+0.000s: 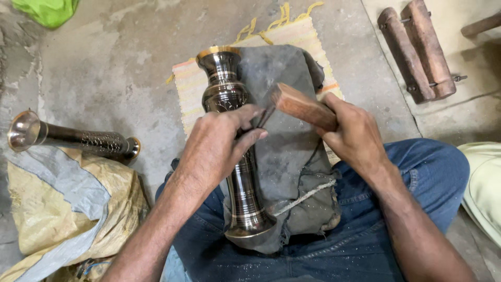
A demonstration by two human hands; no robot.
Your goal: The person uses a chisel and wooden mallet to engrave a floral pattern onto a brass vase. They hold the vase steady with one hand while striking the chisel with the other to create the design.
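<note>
Vase (235, 151) of dark engraved metal, lying lengthwise on a grey cloth pad (292, 151) across the lap, pinned under the left hand (219, 143), whose grip also pinches a thin chisel-like tool (263, 117) against the body. Right hand (355, 133) closed around a wooden mallet (300, 107), head blurred, just beside the tool. Risk judged: glancing blow on the fingers (250, 137), or vase rolling off the pad, scarring the pattern. Second vase (73, 138) lying apart on a sack (68, 203).

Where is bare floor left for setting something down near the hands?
Bare concrete lies between the second vase on the sack and the striped mat, and right of the mat toward the wooden blocks. The lap is crowded: vase, grey cloth, both hands.
</note>
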